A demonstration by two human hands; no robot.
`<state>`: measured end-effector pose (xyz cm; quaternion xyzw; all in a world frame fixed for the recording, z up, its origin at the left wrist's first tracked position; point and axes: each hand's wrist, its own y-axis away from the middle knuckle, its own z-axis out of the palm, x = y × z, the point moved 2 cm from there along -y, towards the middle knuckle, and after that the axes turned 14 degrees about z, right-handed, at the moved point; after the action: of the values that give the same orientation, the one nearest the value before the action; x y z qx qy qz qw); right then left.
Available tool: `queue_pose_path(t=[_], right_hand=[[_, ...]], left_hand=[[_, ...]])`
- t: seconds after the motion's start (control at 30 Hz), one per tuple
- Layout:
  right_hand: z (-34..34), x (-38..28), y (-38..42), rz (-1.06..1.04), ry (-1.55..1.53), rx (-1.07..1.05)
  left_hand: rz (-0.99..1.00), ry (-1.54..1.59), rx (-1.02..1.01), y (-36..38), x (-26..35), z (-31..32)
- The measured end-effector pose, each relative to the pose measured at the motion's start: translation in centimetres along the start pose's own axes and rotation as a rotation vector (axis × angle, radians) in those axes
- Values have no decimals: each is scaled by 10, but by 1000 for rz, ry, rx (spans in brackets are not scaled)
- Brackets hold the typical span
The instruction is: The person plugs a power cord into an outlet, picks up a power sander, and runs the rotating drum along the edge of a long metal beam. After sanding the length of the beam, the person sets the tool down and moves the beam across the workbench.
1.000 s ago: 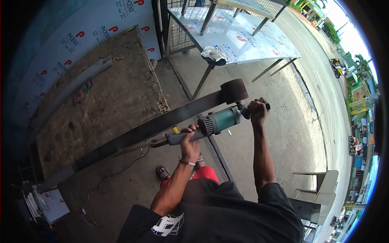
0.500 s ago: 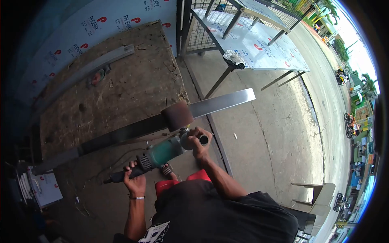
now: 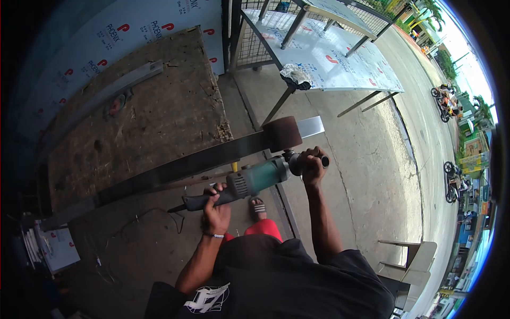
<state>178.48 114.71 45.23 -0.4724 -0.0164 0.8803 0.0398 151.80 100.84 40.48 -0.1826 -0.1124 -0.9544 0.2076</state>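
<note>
A green handheld drum polisher (image 3: pixel 263 175) lies across my front, its brown abrasive drum (image 3: pixel 282 133) against the upper face of a long metal bar (image 3: pixel 311 127). My left hand (image 3: pixel 217 211) is closed around the black rear handle. With closed fingers, my right hand (image 3: pixel 312 166) grips the tubular front handle beside the drum. The bar runs along the near edge of a worn wooden table (image 3: pixel 175 101), and its bright end sticks out past the table's right side. The drum sits close to that end and hides part of the bar.
On the table lie another metal bar (image 3: pixel 119 85) and a small reddish tool (image 3: pixel 115 105). A film-covered metal table (image 3: pixel 340 66) stands ahead, with a crumpled white cloth (image 3: pixel 296 74) on its corner. A power cord (image 3: pixel 135 218) trails on the floor. Motorbikes (image 3: pixel 449 103) pass on the street at right.
Both hands have carried the polisher to the right along the bar, towards its protruding end. My left foot has come into fuller view, and the motorbikes on the street have shifted.
</note>
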Motion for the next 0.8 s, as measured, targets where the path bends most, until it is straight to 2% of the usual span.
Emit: queue_pose_path(t=[0.1,0.2,0.37,0.5,0.7,0.8], right_hand=[[-62,-43,-41,-35,31,-8],[-96,-75,-68,-19,54,-32],[-95,-78,-74,-17,107,-40],[-41,-31,-31,35,145,-82],[111,68,79,64,84,-139],[181,116,129,146,149,-91]], left_hand=[[-93,32,17,-8,-75,35],[-81,52,-34,-19,-128,55],[-72,63,-39,-26,-135,55],[-81,87,0,-26,-57,12],[75,-56,49,7,143,-49],[182,-56,96,19,235,-81]])
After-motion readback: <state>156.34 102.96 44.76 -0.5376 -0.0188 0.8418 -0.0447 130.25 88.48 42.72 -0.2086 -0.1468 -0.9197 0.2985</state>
